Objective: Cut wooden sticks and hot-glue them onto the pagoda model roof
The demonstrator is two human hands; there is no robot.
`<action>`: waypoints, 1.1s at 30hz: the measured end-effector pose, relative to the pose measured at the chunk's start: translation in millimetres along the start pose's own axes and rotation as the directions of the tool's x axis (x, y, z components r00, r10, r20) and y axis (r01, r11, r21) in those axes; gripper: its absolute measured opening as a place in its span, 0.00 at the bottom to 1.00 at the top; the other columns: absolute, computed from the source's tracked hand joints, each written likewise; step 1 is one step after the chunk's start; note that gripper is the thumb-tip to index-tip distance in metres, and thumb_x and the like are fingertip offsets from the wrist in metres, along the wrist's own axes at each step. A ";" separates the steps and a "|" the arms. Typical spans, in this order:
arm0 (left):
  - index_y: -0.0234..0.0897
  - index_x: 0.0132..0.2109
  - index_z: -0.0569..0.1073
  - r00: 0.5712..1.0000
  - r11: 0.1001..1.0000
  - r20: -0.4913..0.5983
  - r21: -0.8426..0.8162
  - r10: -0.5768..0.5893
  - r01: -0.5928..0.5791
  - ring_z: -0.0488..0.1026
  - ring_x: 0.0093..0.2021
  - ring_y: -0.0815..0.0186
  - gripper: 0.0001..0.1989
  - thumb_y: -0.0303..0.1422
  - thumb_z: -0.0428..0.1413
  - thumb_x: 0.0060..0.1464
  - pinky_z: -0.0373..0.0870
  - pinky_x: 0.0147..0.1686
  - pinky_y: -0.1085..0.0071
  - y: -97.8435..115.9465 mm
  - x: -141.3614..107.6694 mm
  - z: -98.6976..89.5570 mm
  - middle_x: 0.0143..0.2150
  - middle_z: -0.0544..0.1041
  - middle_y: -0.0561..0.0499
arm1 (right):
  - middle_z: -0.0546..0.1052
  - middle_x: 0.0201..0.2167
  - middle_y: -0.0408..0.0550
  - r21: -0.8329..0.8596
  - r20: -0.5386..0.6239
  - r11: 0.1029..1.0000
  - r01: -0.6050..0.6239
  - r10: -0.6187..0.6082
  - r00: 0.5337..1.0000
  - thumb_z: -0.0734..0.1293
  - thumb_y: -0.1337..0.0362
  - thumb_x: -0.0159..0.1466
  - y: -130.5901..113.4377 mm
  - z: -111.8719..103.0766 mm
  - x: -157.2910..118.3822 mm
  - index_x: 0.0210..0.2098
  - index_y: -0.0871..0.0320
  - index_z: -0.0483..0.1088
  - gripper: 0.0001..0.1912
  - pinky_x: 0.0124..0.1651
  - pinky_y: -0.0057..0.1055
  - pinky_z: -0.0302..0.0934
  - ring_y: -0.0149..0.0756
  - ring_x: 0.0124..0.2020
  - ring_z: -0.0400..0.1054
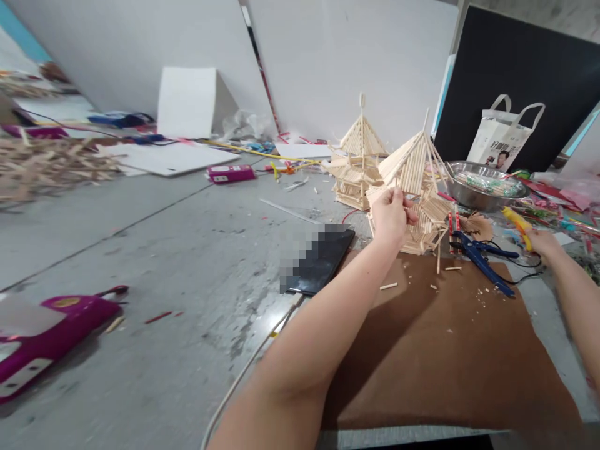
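A wooden stick pagoda model (417, 165) with a pointed roof stands at the back edge of a brown board (450, 350). My left hand (392, 212) is at its front left side, fingers closed against the sticks below the roof; what exactly they pinch is too small to tell. At the right, my right hand (541, 244) grips a yellow tool (517, 225), away from the model. Behind and to the left stands a second stick pagoda (359, 162). Blue-handled pliers (487, 265) lie on the board's right part.
A black tablet (323, 259) lies left of the board, beside a pale cable. Behind the right hand is a metal bowl (482, 194) with packets. Magenta power strips (60, 331) lie on the left, and a paper bag (499, 140) stands at the back right.
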State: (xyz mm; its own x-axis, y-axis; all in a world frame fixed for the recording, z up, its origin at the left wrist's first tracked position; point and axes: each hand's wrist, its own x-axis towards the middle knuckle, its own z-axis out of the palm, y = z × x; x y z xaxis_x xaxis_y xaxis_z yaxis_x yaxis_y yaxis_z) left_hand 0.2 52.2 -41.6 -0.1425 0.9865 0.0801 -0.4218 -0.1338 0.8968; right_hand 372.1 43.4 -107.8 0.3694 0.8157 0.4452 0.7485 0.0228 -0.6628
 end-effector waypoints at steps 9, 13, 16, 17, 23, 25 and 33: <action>0.38 0.31 0.59 0.993 0.991 -0.042 -0.075 0.112 -0.115 0.57 0.11 0.79 0.12 0.36 0.42 0.62 0.53 0.12 0.80 -19.8 -9.2 -0.4 0.20 0.61 0.62 | 0.68 0.19 0.42 0.505 0.054 0.828 -0.244 0.252 0.966 0.68 0.58 0.53 -111.4 -21.0 -5.9 0.30 0.56 0.64 0.11 0.21 0.30 0.56 0.28 0.15 0.61; 0.38 0.31 0.59 0.993 0.987 -0.023 -0.114 0.113 -0.115 0.56 0.11 0.80 0.12 0.37 0.43 0.62 0.53 0.12 0.80 -21.2 -10.3 0.1 0.20 0.60 0.61 | 0.68 0.19 0.41 0.590 0.154 0.796 -0.134 0.052 0.987 0.68 0.64 0.51 -174.3 -19.5 -21.1 0.30 0.59 0.67 0.08 0.19 0.29 0.56 0.26 0.14 0.60; 0.38 0.31 0.59 0.991 0.982 -0.023 -0.136 0.132 -0.134 0.56 0.11 0.80 0.13 0.39 0.44 0.61 0.53 0.12 0.80 -21.3 -9.8 0.2 0.20 0.60 0.61 | 0.75 0.29 0.48 0.561 0.229 0.828 -0.004 -0.151 0.962 0.67 0.65 0.52 -211.6 -14.4 -31.7 0.31 0.62 0.70 0.08 0.17 0.29 0.55 0.23 0.13 0.58; 0.38 0.31 0.59 0.990 0.980 -0.029 -0.144 0.135 -0.138 0.56 0.11 0.80 0.13 0.40 0.44 0.60 0.53 0.11 0.81 -21.1 -9.4 0.1 0.20 0.60 0.61 | 0.76 0.29 0.49 0.546 0.272 0.837 0.011 -0.190 0.943 0.67 0.65 0.52 -222.2 -12.2 -34.3 0.31 0.62 0.70 0.08 0.17 0.29 0.56 0.23 0.13 0.58; 0.37 0.30 0.60 0.990 0.969 -0.061 -0.205 0.126 -0.136 0.55 0.11 0.80 0.13 0.39 0.45 0.60 0.53 0.11 0.81 -17.6 -6.3 -1.1 0.20 0.61 0.61 | 0.76 0.30 0.47 0.397 0.397 0.899 0.183 -0.348 0.849 0.66 0.62 0.54 -266.6 6.4 -41.1 0.30 0.59 0.69 0.07 0.16 0.27 0.53 0.22 0.12 0.59; 0.37 0.30 0.60 0.990 0.968 -0.070 -0.215 0.120 -0.132 0.55 0.11 0.80 0.13 0.38 0.45 0.61 0.53 0.11 0.81 -16.5 -5.6 -1.1 0.19 0.60 0.61 | 0.76 0.29 0.46 0.307 0.410 0.920 0.243 -0.358 0.839 0.66 0.59 0.56 -274.6 13.3 -41.9 0.29 0.58 0.69 0.08 0.16 0.27 0.54 0.22 0.12 0.58; 0.37 0.30 0.60 0.993 0.974 -0.071 -0.201 0.095 -0.108 0.55 0.10 0.80 0.13 0.39 0.45 0.60 0.52 0.11 0.81 -14.4 -4.6 -0.2 0.18 0.60 0.61 | 0.68 0.16 0.41 -0.009 0.401 0.930 0.367 -0.333 0.854 0.62 0.47 0.58 -288.7 23.5 -47.7 0.23 0.58 0.66 0.20 0.20 0.29 0.54 0.24 0.12 0.57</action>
State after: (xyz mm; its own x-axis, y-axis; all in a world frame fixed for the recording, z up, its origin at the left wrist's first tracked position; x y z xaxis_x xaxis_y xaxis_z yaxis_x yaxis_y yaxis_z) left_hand 6.7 49.6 -55.0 -0.2454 0.9601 0.1342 -0.5753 -0.2556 0.7770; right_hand 125.4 11.6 48.1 -0.1544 0.9204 0.3593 0.8366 0.3152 -0.4481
